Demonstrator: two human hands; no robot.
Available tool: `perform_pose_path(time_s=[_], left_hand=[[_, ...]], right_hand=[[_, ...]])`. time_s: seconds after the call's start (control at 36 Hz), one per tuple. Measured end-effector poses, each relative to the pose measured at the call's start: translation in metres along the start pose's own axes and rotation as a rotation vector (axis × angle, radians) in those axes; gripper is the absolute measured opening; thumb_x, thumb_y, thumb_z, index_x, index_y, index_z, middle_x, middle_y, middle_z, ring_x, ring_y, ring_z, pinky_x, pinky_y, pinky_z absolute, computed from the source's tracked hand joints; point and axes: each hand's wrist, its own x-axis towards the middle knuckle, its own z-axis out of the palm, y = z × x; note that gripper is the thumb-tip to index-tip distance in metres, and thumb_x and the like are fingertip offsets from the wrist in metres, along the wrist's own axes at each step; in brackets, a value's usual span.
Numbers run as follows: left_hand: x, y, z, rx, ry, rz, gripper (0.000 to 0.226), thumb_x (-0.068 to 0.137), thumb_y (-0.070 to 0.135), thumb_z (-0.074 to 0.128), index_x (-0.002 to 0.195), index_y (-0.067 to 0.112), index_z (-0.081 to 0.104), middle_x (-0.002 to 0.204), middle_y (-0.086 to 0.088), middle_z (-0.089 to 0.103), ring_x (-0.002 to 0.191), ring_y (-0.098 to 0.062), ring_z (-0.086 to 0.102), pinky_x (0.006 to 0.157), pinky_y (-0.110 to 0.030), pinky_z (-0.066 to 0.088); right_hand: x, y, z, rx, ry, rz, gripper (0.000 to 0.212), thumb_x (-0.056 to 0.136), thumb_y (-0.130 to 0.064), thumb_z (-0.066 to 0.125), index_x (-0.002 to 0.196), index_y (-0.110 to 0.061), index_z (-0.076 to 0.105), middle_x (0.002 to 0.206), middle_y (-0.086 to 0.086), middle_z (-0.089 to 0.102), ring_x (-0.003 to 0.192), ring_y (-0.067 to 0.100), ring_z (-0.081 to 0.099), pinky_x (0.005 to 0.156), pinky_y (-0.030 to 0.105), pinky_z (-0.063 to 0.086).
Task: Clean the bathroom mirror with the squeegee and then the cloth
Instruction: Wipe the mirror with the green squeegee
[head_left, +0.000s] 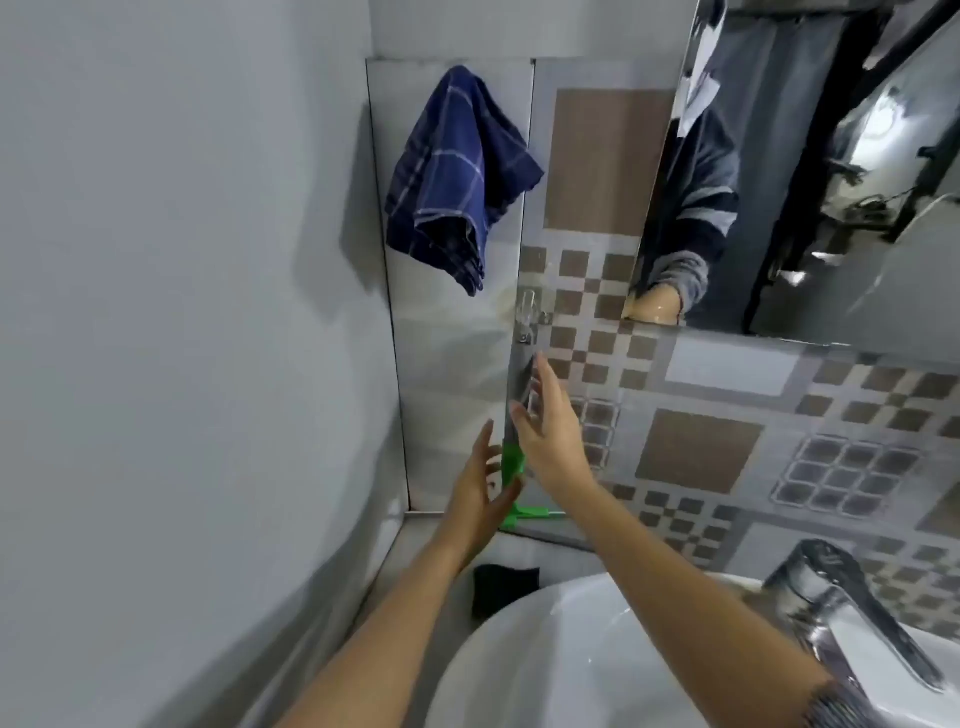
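The squeegee stands upright in the wall corner, its green head on the ledge and its grey handle rising toward a clear hook. My left hand is at the green neck, fingers spread, thumb across its front. My right hand lies flat against the grey handle with fingers straight and apart. Neither hand is closed around it. A blue checked cloth hangs on the wall above. The mirror is at the upper right and reflects a person's sleeve and hand.
A white sink sits below my arms, with a chrome tap at the right. A small black pad lies on the ledge beside the sink. A plain grey wall closes the left side; patterned tiles cover the wall ahead.
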Motion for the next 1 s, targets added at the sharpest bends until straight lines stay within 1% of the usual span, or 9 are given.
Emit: perform_pose_path(time_s=[0.06, 0.14, 0.42, 0.5, 0.61, 0.75, 0.83, 0.89, 1.0], left_hand=[[0.003, -0.003, 0.003, 0.004, -0.014, 0.016, 0.072, 0.087, 0.033, 0.058, 0.143, 0.039, 0.012, 0.128, 0.006, 0.046, 0.114, -0.011, 0.05, 0.082, -0.02, 0.048], [0.005, -0.012, 0.005, -0.002, -0.011, 0.032, 0.061, 0.092, 0.021, 0.054, 0.139, 0.041, 0.022, 0.126, 0.003, 0.053, 0.11, -0.009, 0.055, 0.082, -0.018, 0.051], [-0.005, -0.01, 0.001, 0.009, 0.025, 0.058, 0.052, 0.092, 0.022, 0.054, 0.13, 0.046, 0.028, 0.111, 0.006, 0.056, 0.101, -0.007, 0.057, 0.078, -0.02, 0.051], [-0.013, -0.004, -0.001, 0.029, 0.044, 0.071, 0.052, 0.093, 0.021, 0.052, 0.134, 0.042, 0.029, 0.114, 0.004, 0.056, 0.102, -0.007, 0.056, 0.077, -0.018, 0.051], [-0.025, 0.012, -0.002, 0.057, 0.068, 0.103, 0.05, 0.092, 0.033, 0.052, 0.133, 0.047, 0.026, 0.113, 0.011, 0.054, 0.1, -0.002, 0.055, 0.07, -0.012, 0.048], [-0.038, 0.037, 0.003, 0.064, 0.07, 0.192, 0.05, 0.093, 0.027, 0.051, 0.139, 0.032, 0.031, 0.11, -0.001, 0.06, 0.1, -0.01, 0.059, 0.086, -0.023, 0.049], [-0.043, 0.061, 0.009, 0.08, 0.076, 0.252, 0.046, 0.094, 0.022, 0.05, 0.137, 0.028, 0.035, 0.108, 0.008, 0.059, 0.097, 0.005, 0.057, 0.084, -0.011, 0.046], [-0.042, 0.079, 0.013, 0.136, 0.072, 0.294, 0.046, 0.095, 0.02, 0.048, 0.138, 0.027, 0.034, 0.107, 0.014, 0.056, 0.091, 0.013, 0.054, 0.078, -0.003, 0.042], [-0.042, 0.108, 0.017, 0.159, 0.016, 0.362, 0.041, 0.097, 0.015, 0.043, 0.129, 0.039, 0.035, 0.118, 0.007, 0.05, 0.099, 0.002, 0.048, 0.079, -0.002, 0.041]], right_hand=[[0.004, 0.004, 0.005, 0.015, 0.018, -0.004, 0.069, 0.092, -0.01, 0.052, 0.147, -0.027, 0.014, 0.152, 0.0, 0.028, 0.139, 0.018, 0.029, 0.111, 0.046, 0.034], [0.004, 0.008, 0.01, 0.087, 0.029, 0.032, 0.071, 0.092, -0.007, 0.05, 0.145, -0.036, 0.013, 0.153, -0.001, 0.027, 0.138, 0.021, 0.03, 0.108, 0.049, 0.037], [0.0, 0.005, 0.011, 0.164, 0.062, 0.068, 0.069, 0.092, -0.005, 0.051, 0.144, -0.038, 0.019, 0.148, 0.006, 0.034, 0.132, 0.025, 0.04, 0.101, 0.051, 0.044], [-0.007, -0.003, 0.007, 0.211, 0.058, 0.044, 0.068, 0.091, -0.003, 0.051, 0.144, -0.033, 0.02, 0.145, 0.01, 0.037, 0.13, 0.027, 0.042, 0.098, 0.046, 0.047], [-0.017, -0.021, -0.001, 0.292, 0.079, 0.001, 0.065, 0.091, 0.0, 0.049, 0.143, -0.031, 0.023, 0.137, 0.011, 0.044, 0.12, 0.025, 0.05, 0.081, 0.026, 0.054], [-0.023, -0.053, -0.024, 0.416, 0.163, -0.113, 0.062, 0.091, 0.002, 0.049, 0.141, -0.028, 0.027, 0.124, 0.009, 0.051, 0.108, 0.023, 0.056, 0.085, 0.031, 0.054], [-0.028, -0.072, -0.048, 0.418, 0.191, -0.183, 0.063, 0.09, 0.001, 0.051, 0.139, -0.03, 0.026, 0.121, 0.007, 0.052, 0.103, 0.017, 0.058, 0.08, 0.025, 0.054], [-0.033, -0.081, -0.068, 0.397, 0.223, -0.221, 0.063, 0.09, 0.0, 0.053, 0.14, -0.027, 0.025, 0.12, 0.003, 0.053, 0.105, 0.018, 0.059, 0.085, 0.031, 0.055], [-0.04, -0.093, -0.116, 0.331, 0.288, -0.247, 0.073, 0.084, -0.001, 0.063, 0.141, -0.018, 0.021, 0.124, 0.001, 0.049, 0.102, 0.011, 0.06, 0.089, 0.029, 0.053]])
